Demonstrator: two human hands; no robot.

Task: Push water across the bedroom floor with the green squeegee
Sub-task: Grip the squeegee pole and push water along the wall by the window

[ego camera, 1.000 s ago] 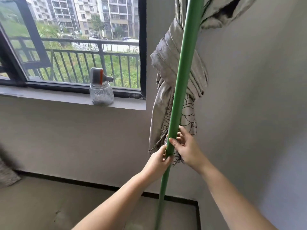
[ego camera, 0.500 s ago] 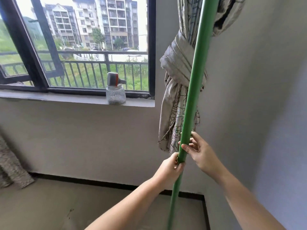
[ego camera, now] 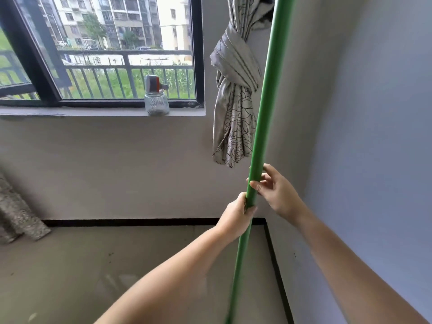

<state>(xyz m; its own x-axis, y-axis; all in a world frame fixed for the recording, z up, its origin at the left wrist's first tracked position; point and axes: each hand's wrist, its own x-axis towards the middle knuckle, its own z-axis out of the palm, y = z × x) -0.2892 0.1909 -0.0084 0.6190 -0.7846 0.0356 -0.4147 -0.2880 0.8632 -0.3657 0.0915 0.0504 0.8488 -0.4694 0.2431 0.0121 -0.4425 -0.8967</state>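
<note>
the green squeegee [ego camera: 261,127] shows only as its long pole, standing nearly upright in the corner of the room and running out of view at top and bottom; its blade is below the frame, so whether it rests on the floor [ego camera: 117,265] cannot be told. the left hand [ego camera: 236,218] is wrapped fully around the pole, low down, likely to steer and bear the weight. the right hand [ego camera: 278,192] sits just above it with fingers [ego camera: 256,185] loosely curled, thumb and fingertips touching the pole but the palm open, more a guiding hold than a firm grip. stacked hands suit a long push stroke. the floor looks faintly glossy, perhaps wet. a knotted curtain [ego camera: 236,108] hangs clear behind the pole, probably tied up to stay dry; a jar [ego camera: 156,104] sits on the window sill [ego camera: 70,112].
</note>
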